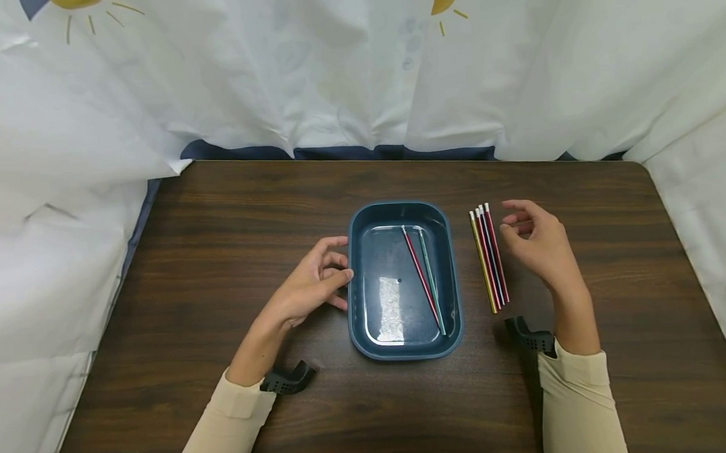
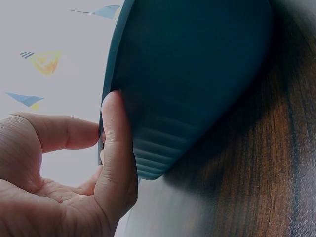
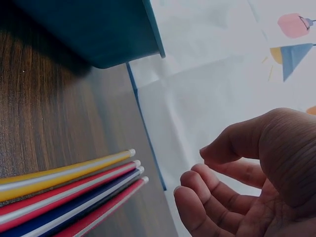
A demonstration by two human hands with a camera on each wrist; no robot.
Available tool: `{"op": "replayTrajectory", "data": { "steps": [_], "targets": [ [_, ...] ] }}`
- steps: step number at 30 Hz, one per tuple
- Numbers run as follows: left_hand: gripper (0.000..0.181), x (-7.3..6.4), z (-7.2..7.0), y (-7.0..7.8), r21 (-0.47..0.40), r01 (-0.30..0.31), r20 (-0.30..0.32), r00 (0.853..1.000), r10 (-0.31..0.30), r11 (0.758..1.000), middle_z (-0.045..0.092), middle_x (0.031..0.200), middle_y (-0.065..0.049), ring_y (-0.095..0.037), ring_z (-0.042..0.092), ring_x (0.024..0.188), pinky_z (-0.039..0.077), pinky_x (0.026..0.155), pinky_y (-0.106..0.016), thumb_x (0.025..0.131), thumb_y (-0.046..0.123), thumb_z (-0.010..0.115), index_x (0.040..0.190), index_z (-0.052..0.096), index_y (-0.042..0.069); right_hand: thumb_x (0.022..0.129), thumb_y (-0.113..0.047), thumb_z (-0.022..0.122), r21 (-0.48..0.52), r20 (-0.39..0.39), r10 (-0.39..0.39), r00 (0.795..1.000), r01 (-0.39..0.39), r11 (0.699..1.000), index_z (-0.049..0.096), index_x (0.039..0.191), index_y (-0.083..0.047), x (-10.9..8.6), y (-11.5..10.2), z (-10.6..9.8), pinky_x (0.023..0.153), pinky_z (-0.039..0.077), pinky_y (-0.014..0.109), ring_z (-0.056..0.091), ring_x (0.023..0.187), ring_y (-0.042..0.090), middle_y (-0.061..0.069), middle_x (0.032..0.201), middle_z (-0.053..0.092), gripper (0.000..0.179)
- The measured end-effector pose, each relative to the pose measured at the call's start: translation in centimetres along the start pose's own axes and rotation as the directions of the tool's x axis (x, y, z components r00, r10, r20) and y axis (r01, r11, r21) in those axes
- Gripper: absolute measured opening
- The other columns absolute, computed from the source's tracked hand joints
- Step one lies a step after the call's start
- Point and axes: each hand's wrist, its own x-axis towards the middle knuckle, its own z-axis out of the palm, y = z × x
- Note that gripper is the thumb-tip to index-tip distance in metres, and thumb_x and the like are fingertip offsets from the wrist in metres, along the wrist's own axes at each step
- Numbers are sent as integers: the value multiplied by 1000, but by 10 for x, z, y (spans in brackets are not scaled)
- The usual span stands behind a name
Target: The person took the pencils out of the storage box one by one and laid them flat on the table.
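Pinching the oblong blue plastic tray point(image 1: 405, 352) in left hand point(image 1: 311, 283), with right hand point(image 1: 539, 242) empty beside slim, straight, striped pencils point(image 1: 489, 258), probably wooden, light, stiff, best gripped mid-shaft.

White fabric drapes point(image 1: 356, 71) with yellow and blue motifs point(image 1: 444, 0) behind and beside a dark wood-grain table point(image 1: 229, 225)

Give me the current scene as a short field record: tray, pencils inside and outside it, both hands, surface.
Tray: blue, on the table
Inside tray: two pencils, red and green
Outside tray: four pencils side by side to its right, yellow, red, dark blue, red
Left hand: pinches the tray's left rim
Right hand: beside the outside pencils, holding nothing, fingers bent
Surface: dark wood-grain table
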Motion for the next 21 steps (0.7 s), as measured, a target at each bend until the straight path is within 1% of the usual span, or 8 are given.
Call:
{"op": "replayTrajectory", "data": {
  "steps": [3, 6, 12, 17, 21],
  "targets": [
    [65, 0, 0, 0, 5, 4, 5, 1000, -4, 1000, 48, 125, -18, -21, 62, 90, 70, 64, -39, 102, 3, 59, 160, 30, 9, 105, -19, 59, -9, 2, -7, 1000, 7, 1000, 58, 148, -6, -2, 0, 1, 63, 54, 14, 57, 88, -6, 19, 120, 67, 44],
    [65, -1, 0, 0, 8, 7, 3, 1000, -7, 1000, 48, 126, -19, -22, 62, 91, 70, 64, -39, 102, 3, 59, 160, 30, 9, 105, -20, 59, -22, -8, -18, 1000, 18, 1000, 59, 147, -7, -2, -1, 0, 64, 52, 13, 58, 90, -3, 17, 119, 67, 44],
    [65, 0, 0, -1, 5, 6, 1, 1000, -6, 1000, 48, 127, -19, -22, 62, 91, 70, 65, -40, 102, 4, 59, 160, 29, 9, 105, -21, 60, -55, -24, -44, 999, 43, 998, 60, 146, -8, -2, -4, 0, 67, 47, 13, 62, 98, 12, 16, 119, 68, 43],
    [65, 1, 0, 1, 5, 5, -1, 1000, -5, 1000, 49, 127, -21, -22, 63, 89, 70, 64, -40, 102, 3, 60, 160, 30, 10, 105, -23, 60, -43, -16, -50, 999, 49, 998, 59, 146, -8, -5, -11, 3, 68, 47, 13, 65, 106, 27, 18, 121, 69, 44],
    [65, 1, -1, 1, 5, 6, -2, 1000, -6, 1000, 49, 127, -21, -22, 64, 89, 70, 65, -40, 102, 3, 60, 160, 30, 10, 105, -21, 60, -31, -16, -72, 997, 71, 997, 60, 145, -7, -7, -21, 5, 69, 46, 12, 67, 107, 33, 19, 119, 69, 42]
  ]
}}
